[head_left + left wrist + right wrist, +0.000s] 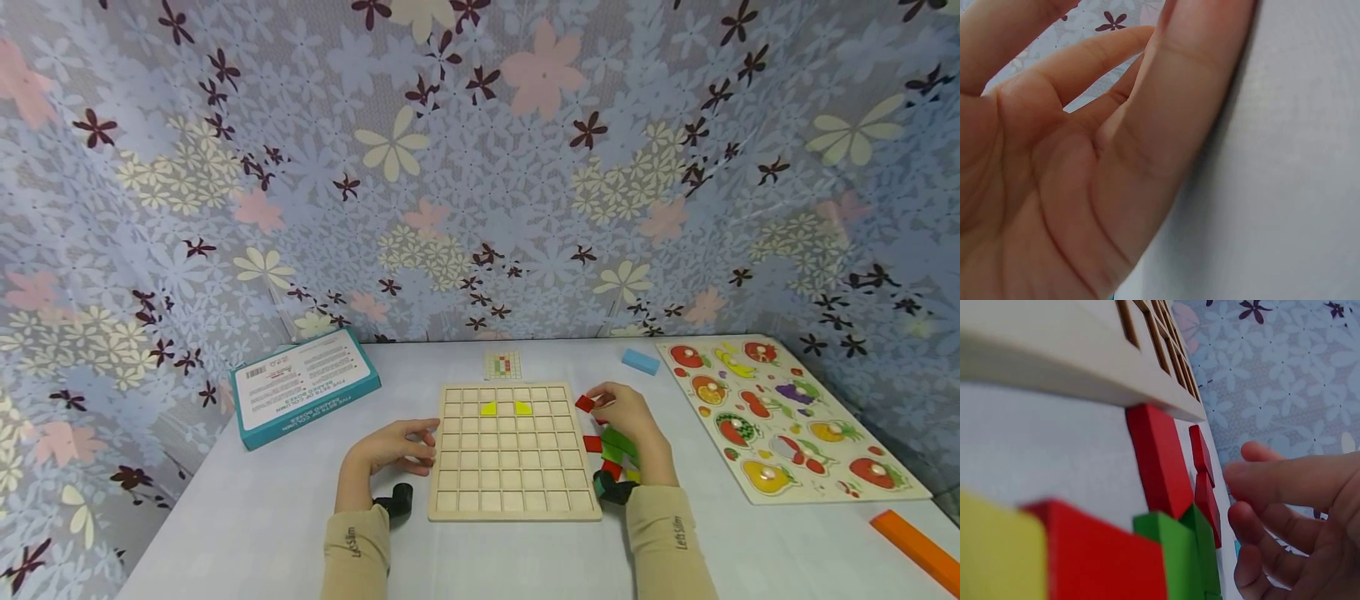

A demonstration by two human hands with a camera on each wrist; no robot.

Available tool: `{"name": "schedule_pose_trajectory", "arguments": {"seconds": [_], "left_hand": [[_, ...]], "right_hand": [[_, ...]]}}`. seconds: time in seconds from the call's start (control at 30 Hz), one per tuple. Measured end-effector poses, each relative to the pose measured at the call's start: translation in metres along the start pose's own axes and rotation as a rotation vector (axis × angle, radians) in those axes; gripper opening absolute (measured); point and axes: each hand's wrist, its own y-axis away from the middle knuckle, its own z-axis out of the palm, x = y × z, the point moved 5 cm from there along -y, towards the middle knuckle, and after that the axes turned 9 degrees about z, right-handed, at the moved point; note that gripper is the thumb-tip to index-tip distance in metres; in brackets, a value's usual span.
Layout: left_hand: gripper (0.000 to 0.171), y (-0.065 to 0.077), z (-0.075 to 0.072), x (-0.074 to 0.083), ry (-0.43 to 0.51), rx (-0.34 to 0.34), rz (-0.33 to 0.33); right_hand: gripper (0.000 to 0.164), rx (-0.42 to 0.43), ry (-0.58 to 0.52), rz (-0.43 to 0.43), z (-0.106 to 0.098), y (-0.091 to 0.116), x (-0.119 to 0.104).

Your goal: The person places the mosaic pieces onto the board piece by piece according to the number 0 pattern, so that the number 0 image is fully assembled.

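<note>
A wooden grid board (517, 515) lies flat in the middle of the table. Two yellow pieces, one on the left (489, 409) and one on the right (523, 408), sit in its upper cells. Beside the board's left edge rests my left hand (393, 447), fingers loosely bent and holding nothing. My right hand (626, 414) is at the upper right edge, its fingertips close to a red block (584, 403). In the right wrist view, red blocks (1166, 462) and green blocks (1175, 550) lie along the board, with a yellow block (997, 550) nearest the camera. The right fingers are bent, with no block between them.
Behind the board lies a small coloured pattern card (502, 364). A teal box (311, 392) is at the left. To the right are a blue block (641, 361), a fruit puzzle board (797, 495) and an orange bar (917, 552). Floral cloth (480, 192) hangs behind the table.
</note>
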Motion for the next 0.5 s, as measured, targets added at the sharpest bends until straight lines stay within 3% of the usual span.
{"name": "schedule_pose_trajectory", "arguments": {"seconds": [0.5], "left_hand": [[0.069, -0.0006, -0.0004, 0.0003, -0.004, 0.025, -0.018]], "right_hand": [[0.034, -0.012, 0.104, 0.061, -0.0050, 0.0052, 0.0061]]}}
